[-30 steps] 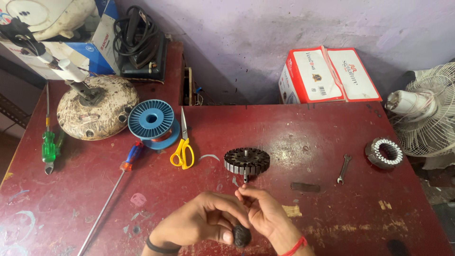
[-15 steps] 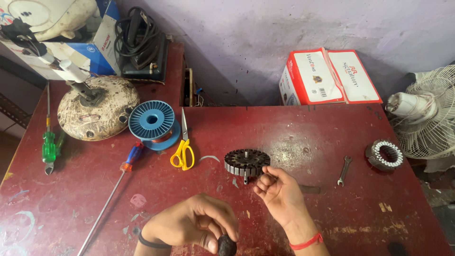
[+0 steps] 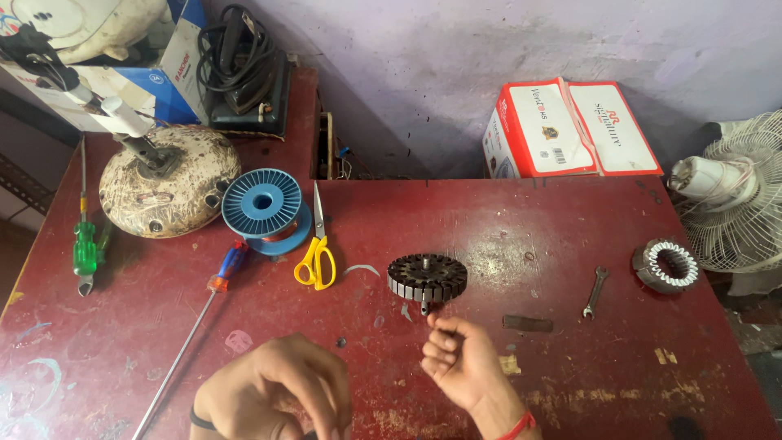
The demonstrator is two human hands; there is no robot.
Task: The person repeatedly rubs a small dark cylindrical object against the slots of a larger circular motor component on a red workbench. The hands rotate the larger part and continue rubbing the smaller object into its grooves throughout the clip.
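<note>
- Your right hand (image 3: pixel 458 363) hovered near the front edge of the bench (image 3: pixel 529 220), fingers loosely curled with the tips pinched toward each other; whether anything fine was held between them could not be told.
- The black slotted rotor (image 3: pixel 427 277) lay flat at the middle of the bench, just beyond your right hand's fingertips, toward the back edge. Its short shaft stub pointed toward you, nearly touching your fingers.
- Your left hand (image 3: pixel 277 391) sat at the front edge, well to the left of the rotor, fingers curled under; what it held was hidden.
- Your right hand was clearly the nearer one to the rotor, with the left well apart from it.
- The yellow-handled scissors (image 3: pixel 316 253) lay left of the rotor, blades toward the back edge, beside the blue wire spool (image 3: pixel 265 208).
- A small spanner (image 3: pixel 595 292) and a wound stator ring (image 3: pixel 665 266) lay toward the right edge.
</note>
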